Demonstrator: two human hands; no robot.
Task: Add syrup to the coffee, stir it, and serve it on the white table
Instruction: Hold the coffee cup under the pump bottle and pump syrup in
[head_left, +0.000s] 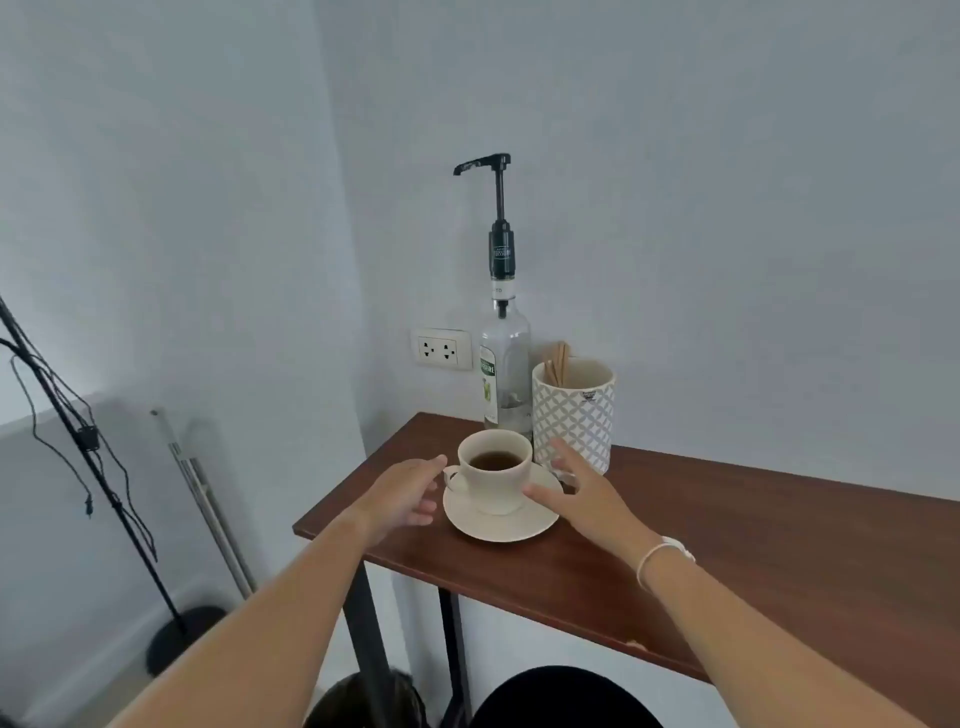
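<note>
A cream cup (496, 486) with dark coffee stands on a cream saucer (498, 525) near the left end of the brown table (727, 561). Behind it rises a clear syrup bottle (505, 374) with a black pump whose spout points left. A patterned white holder (574, 415) with wooden stir sticks (558, 358) is right of the bottle. My left hand (405, 493) hovers just left of the cup's handle, fingers relaxed. My right hand (576, 491) is spread at the cup's right side, fingers over the saucer's edge and thumb near the cup wall.
The table sits in a corner against grey walls, with a wall socket (441, 349) behind the bottle. A black stand with cables (78, 431) and leaning metal rods (208, 499) are on the floor at left. Black table legs (363, 623) show below.
</note>
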